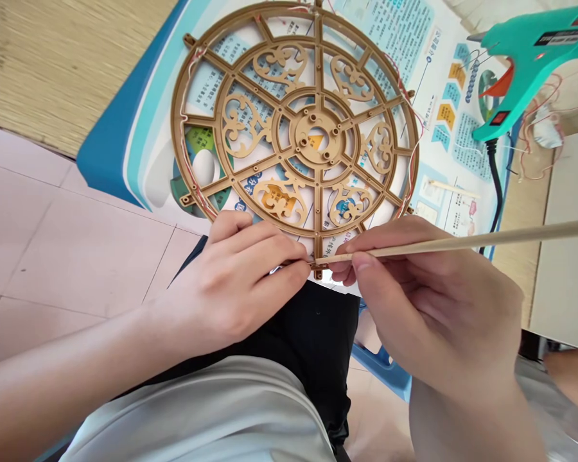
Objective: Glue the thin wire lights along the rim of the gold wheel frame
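Observation:
A round gold openwork frame (318, 40) with spokes and scroll ornaments lies flat on a printed sheet. Thin red and white wires (411, 163) run along its outer ring. My right hand (428, 301) pinches a slim wooden stick (443, 245), whose tip touches the near rim at the bottom spoke. My left hand (255, 276) rests against the near rim just left of that tip, fingers bent together over the edge. Whatever lies under those fingertips is hidden.
A green hot glue gun (525, 70) stands at the upper right, its black cord (495, 186) trailing down. Loose wires (534, 141) lie beside it. A short wooden stick (455, 188) sits on the printed sheet (443, 135). Part of another person's arm (571, 378) shows at lower right.

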`<action>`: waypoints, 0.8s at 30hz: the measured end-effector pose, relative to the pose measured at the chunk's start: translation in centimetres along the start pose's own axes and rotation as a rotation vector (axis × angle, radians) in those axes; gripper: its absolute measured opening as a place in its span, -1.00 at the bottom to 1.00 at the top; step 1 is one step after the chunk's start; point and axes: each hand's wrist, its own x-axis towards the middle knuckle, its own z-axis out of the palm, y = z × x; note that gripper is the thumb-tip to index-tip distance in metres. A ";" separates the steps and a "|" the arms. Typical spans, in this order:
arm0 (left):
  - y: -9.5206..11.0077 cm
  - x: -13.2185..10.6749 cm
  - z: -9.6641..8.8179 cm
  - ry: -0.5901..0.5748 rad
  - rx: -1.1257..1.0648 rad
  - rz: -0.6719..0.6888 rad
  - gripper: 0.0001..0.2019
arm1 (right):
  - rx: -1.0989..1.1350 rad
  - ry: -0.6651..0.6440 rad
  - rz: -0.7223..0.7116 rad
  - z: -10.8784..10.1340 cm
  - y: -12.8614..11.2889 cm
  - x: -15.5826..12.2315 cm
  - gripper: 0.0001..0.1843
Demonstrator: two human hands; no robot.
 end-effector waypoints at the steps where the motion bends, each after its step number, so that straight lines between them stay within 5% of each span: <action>1: 0.0 0.0 0.0 -0.003 -0.001 -0.001 -0.93 | -0.002 0.003 -0.004 0.0 0.0 0.1 -0.76; 17: 0.1 0.1 -0.1 -0.014 0.019 -0.010 -0.88 | -0.069 0.009 -0.069 0.0 0.3 0.5 -0.78; 20: 0.0 0.1 -0.2 -0.008 0.017 0.004 -0.92 | -0.015 0.193 -0.134 -0.6 -0.2 0.1 -0.78; 22: 0.0 0.2 -0.2 -0.010 0.014 0.010 -0.92 | 0.045 0.386 -0.025 -1.5 -0.8 -0.4 -0.76; 24: 0.0 0.2 -0.3 -0.001 0.009 0.017 -0.92 | 0.052 0.403 0.160 -2.9 -1.1 -1.2 -0.75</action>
